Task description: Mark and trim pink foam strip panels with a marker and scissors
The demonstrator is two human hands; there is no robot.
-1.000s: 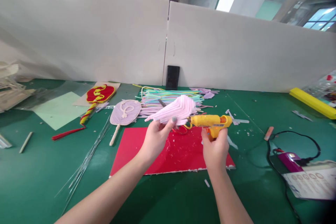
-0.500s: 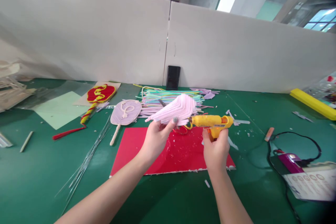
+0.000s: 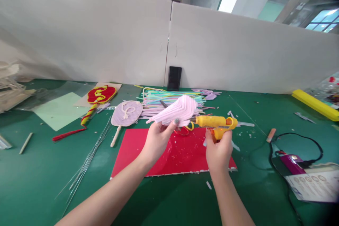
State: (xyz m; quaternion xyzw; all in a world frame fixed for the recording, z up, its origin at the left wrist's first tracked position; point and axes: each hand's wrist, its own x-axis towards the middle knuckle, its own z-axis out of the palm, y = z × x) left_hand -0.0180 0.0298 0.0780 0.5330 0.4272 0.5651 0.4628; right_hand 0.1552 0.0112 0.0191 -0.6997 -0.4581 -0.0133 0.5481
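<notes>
My left hand point(image 3: 160, 137) is closed on the lower edge of a pale pink piece made of pipe cleaners point(image 3: 177, 109) laid side by side in bent rows. In my right hand point(image 3: 219, 146) is a yellow hot glue gun point(image 3: 213, 122), fingers wrapped round its handle. Its nozzle points left at the right edge of the pink piece; whether they touch I cannot tell. A clear glue stick point(image 3: 246, 124) juts from the gun's back. Below both hands lies a red board point(image 3: 169, 159) sprinkled with white bits. Scissors with red and yellow handles point(image 3: 182, 132) are partly hidden behind the pink piece.
Bundled pipe cleaners point(image 3: 159, 96) lie behind my hands, with a phone point(image 3: 174, 78) leaning on the partition. To the left are a lilac fan point(image 3: 127, 113), a red-yellow fan point(image 3: 102, 94) and thin wires point(image 3: 90, 160). A purple power adapter point(image 3: 293, 164) with black cable sits right.
The glue gun and my right hand have shifted slightly to the right. My left hand and the pink piece are almost unmoved.
</notes>
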